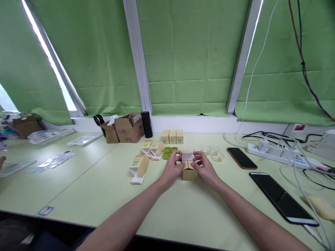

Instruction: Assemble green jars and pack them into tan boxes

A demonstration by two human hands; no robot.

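Between my two hands stands a small kraft-paper box (188, 174) with its pale lid flap raised at the back. My left hand (173, 165) grips its left side, thumb at the top edge and fingers behind by the flap. From the right, my right hand (204, 166) holds it the same way, its thumb on the upper corner. Just left of my left hand sit green square containers (166, 153). Farther left lie unfolded kraft boxes with flaps open, the nearest box (139, 168) on its side. Clear round cups (217, 156) with yellow contents stand behind my right hand.
Three closed kraft boxes (172, 136) stand in a row at the back. A cardboard carton (128, 129) and a black cylinder (147, 124) are left of them. On the right lie a phone (242, 158), a tablet (284, 197), a power strip (282, 156) and cables. Another person's hand (2, 161) shows far left.
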